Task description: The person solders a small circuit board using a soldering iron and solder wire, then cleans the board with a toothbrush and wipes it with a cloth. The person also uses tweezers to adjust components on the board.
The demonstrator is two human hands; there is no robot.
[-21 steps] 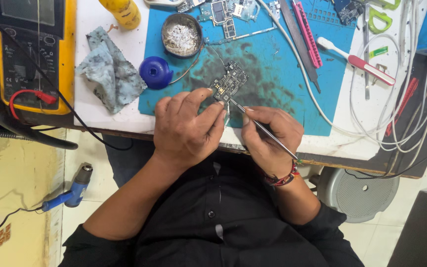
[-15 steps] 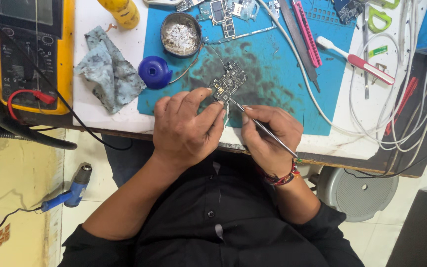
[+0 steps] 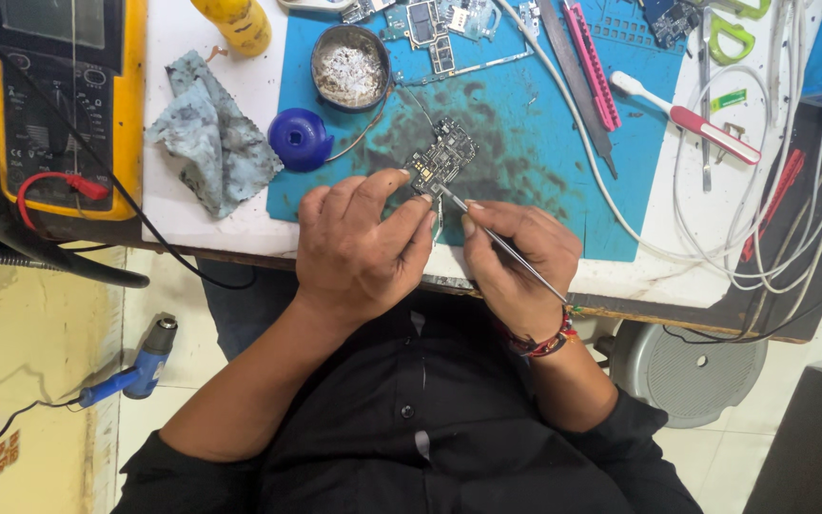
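Tweezers (image 3: 501, 240) are being gripped in the right hand (image 3: 516, 262) like a pen, their tips being brought against the near edge of a small circuit board (image 3: 442, 159), apparently so that fine parts can be reached with control. That board is being steadied on the blue mat (image 3: 525, 143) by the left hand (image 3: 359, 247), whose fingertips (image 3: 401, 177) are being pressed on its near corner, seemingly to stop it sliding. Both hands are being rested at the bench (image 3: 240, 86) edge, close to the body, for support. Behind the board, a round tin (image 3: 349, 67) of pale scraps and a blue spool (image 3: 300, 139) are being kept within reach, while a crumpled cloth (image 3: 211, 143) and a yellow multimeter (image 3: 59, 105) are being left to the left side.
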